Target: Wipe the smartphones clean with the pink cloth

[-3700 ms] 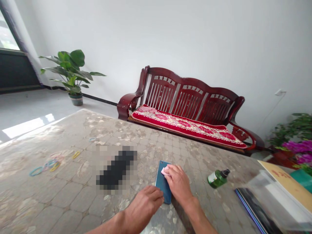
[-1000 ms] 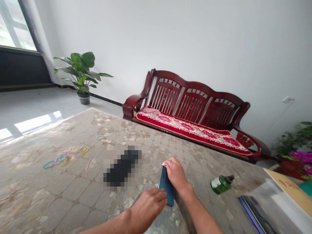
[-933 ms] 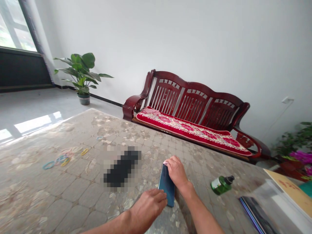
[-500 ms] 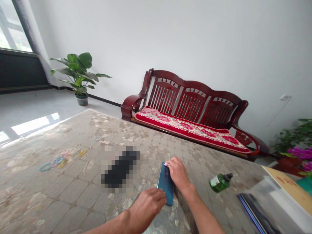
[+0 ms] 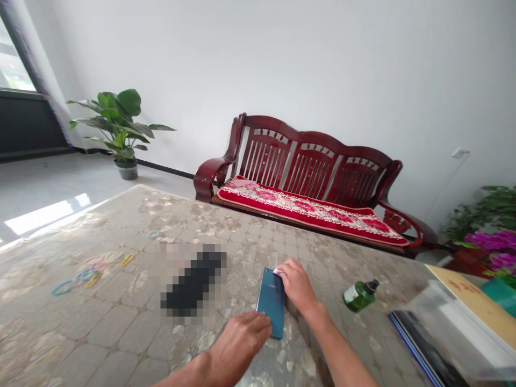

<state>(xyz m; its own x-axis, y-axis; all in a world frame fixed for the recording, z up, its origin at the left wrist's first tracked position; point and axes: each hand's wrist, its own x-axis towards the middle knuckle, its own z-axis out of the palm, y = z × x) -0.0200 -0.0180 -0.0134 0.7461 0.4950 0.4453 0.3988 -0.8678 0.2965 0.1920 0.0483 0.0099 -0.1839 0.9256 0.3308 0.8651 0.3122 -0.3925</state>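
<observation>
I find the phone (image 5: 269, 305) on the bench (image 5: 121, 322), its seven-o'clock edge gripped by the left hand (image 5: 245, 334), apparently for steadiness; right hand (image 5: 297, 284) pinches a cloth (image 5: 277, 271) at one o'clock.

No text can be read with certainty. Red characters stand on the tan folder (image 5: 479, 306), too blurred to make out. The green bottle (image 5: 365, 296) bears a pale label (image 5: 350, 294) whose print is too small to tell. A faint mark on the phone (image 5: 270, 303) is equally illegible.
</observation>
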